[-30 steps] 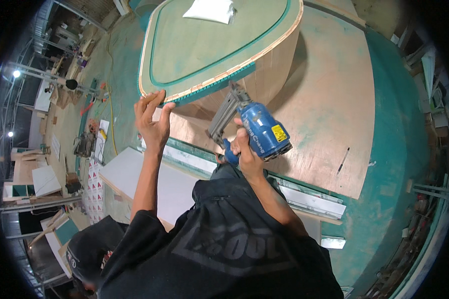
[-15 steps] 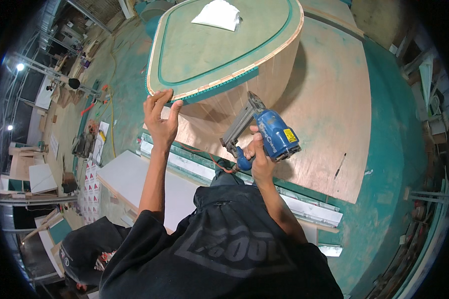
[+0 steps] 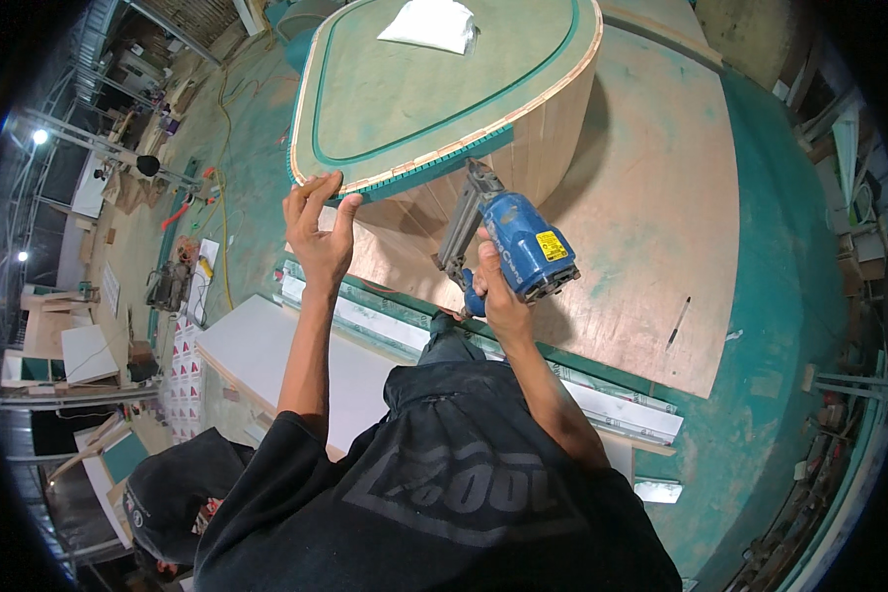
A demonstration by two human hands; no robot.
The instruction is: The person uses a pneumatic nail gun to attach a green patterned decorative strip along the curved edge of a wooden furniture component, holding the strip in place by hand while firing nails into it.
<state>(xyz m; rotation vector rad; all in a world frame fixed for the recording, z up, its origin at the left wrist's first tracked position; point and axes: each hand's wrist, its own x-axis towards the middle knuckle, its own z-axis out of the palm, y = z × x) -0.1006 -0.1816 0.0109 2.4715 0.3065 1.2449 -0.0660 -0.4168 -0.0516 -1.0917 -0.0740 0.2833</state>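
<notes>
From here the job looks partway along. The green strip (image 3: pixel 432 169), notched along its upper edge, lies under the rim (image 3: pixel 553 85) of the curved piece, at upper centre of the frame, and runs from the left hand (image 3: pixel 318 232) to a squared end below the rim. Right of that end, the side (image 3: pixel 551 133) shows bare wood, so I'd judge that stretch not yet covered. Left of centre, the left hand has its fingers at the rim and its thumb apart from them, near the strip; whether it pinches the strip, I can't tell. The right hand (image 3: pixel 503 301), mid-frame, is wrapped round the grip of a blue nailer (image 3: pixel 521 242), its nose just beside the strip; contact is unclear. I can't make out any nails, so how much is fastened stays open. A white bag (image 3: pixel 429 25) sits on top.
</notes>
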